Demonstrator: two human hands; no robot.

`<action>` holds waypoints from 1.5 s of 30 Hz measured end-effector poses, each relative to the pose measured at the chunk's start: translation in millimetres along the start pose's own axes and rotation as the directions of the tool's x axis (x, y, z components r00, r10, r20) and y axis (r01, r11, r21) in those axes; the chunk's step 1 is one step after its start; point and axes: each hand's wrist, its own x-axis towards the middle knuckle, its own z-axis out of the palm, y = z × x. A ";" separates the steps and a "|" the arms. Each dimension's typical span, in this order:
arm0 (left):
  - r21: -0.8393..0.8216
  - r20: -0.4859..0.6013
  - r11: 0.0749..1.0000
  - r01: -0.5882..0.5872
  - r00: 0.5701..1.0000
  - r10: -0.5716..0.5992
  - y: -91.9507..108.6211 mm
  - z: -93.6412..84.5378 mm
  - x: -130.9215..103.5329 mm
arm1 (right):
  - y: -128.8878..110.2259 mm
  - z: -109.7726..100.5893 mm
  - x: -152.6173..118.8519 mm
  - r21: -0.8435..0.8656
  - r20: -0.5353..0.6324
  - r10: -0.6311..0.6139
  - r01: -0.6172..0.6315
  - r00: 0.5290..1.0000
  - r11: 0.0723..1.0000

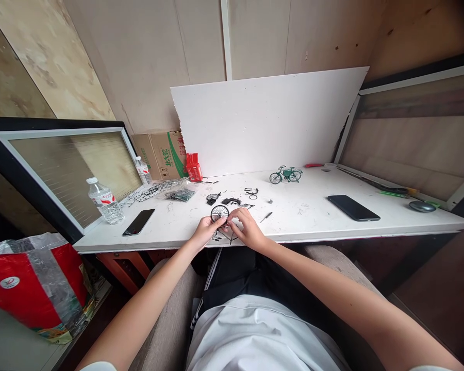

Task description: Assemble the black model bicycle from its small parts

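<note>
Near the table's front edge, my left hand [206,230] grips a small black spoked wheel [219,212] at its lower part, with a dark thin frame [230,236] hanging below. My right hand [247,226] has its fingers bent and pinched together at the wheel's right side; whatever is between the fingertips is too small to make out. Just beyond the hands lie small black parts [231,201], another wheel piece [213,197] and a curved black part [251,192]. To the right rests a small screwdriver [266,217].
A green model bicycle [286,174] stands toward the back. Phones lie left [138,222] and right [353,207]. At left are water bottles [105,202], a bag of parts [180,194] and black part frames [152,191]. A white board [266,123] leans behind.
</note>
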 end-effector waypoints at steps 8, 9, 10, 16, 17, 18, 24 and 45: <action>0.012 -0.019 1.000 0.010 1.000 -0.010 -1.0 -1.8 0.1 | 2.7 0.8 -1.0 -0.022 0.011 0.000 0.000 1.000 1.000; 0.012 -0.019 1.000 0.012 1.000 -0.012 -2.7 -2.9 0.5 | 3.0 1.3 -1.3 -0.024 0.007 0.005 -0.005 1.000 1.000; 0.013 -0.016 1.000 0.013 1.000 -0.013 -4.5 -4.1 0.9 | 3.5 1.9 -1.6 -0.025 0.000 0.011 -0.011 1.000 1.000; -0.017 0.021 1.000 -0.002 1.000 0.002 -8.8 -6.8 1.2 | 7.6 4.9 -2.7 0.003 -0.041 0.052 -0.052 0.998 0.999; -0.018 0.027 1.000 -0.002 1.000 0.003 -8.1 -6.3 0.6 | 8.1 5.2 -2.7 0.007 -0.045 0.057 -0.057 0.997 0.998; -0.016 0.031 1.000 -0.001 1.000 0.002 -7.1 -5.7 0.0 | 8.4 5.4 -2.6 0.010 -0.049 0.060 -0.060 0.997 0.998; -0.026 0.024 1.000 0.011 1.000 -0.010 -3.6 -2.7 -1.3 | 7.2 5.5 -2.6 0.001 -0.049 0.047 -0.047 0.998 0.999; -0.071 -0.005 0.997 0.023 1.000 -0.023 -3.5 -4.0 -0.1 | 2.5 1.8 -1.8 0.002 -0.028 -0.020 0.020 0.999 1.000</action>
